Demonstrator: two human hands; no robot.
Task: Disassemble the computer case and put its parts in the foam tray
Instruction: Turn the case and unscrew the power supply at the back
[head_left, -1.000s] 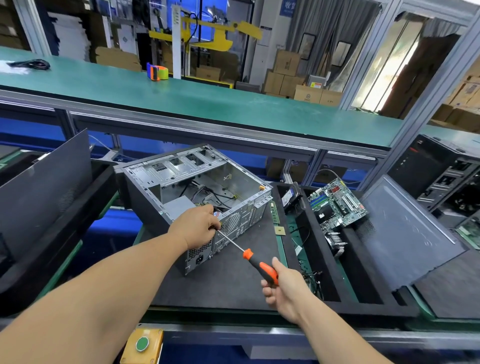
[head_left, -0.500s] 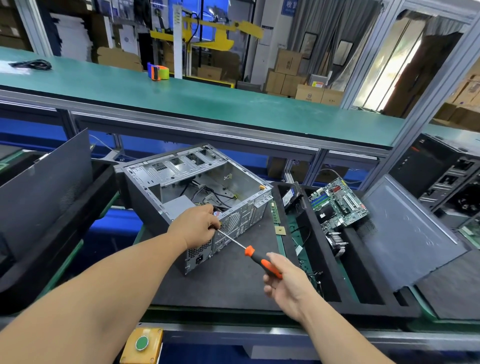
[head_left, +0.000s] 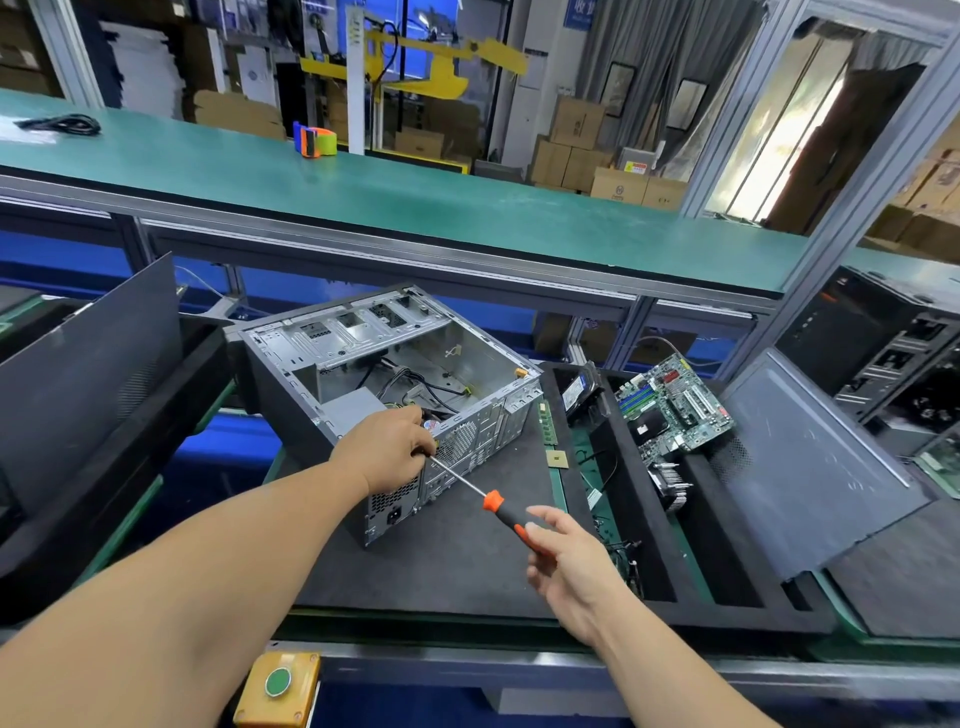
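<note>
The right hand (head_left: 566, 566) has loosened on the screwdriver (head_left: 498, 512): a second ago its grip was wrapped tight round the orange handle, now only fingertips pinch it, the index lifted, likely re-gripping between turns. The left hand (head_left: 387, 449) has not moved, its fingers curled at the rear top edge of the case (head_left: 395, 384), guiding the shaft (the tip is hidden behind them). So a rear screw is probably still coming out.

The case sits open on the black foam tray (head_left: 457, 566). Right of the case, the tray's slots hold a motherboard (head_left: 675, 405). Beyond the case runs a green worktop (head_left: 415, 208), then stacked cartons (head_left: 576, 145).
</note>
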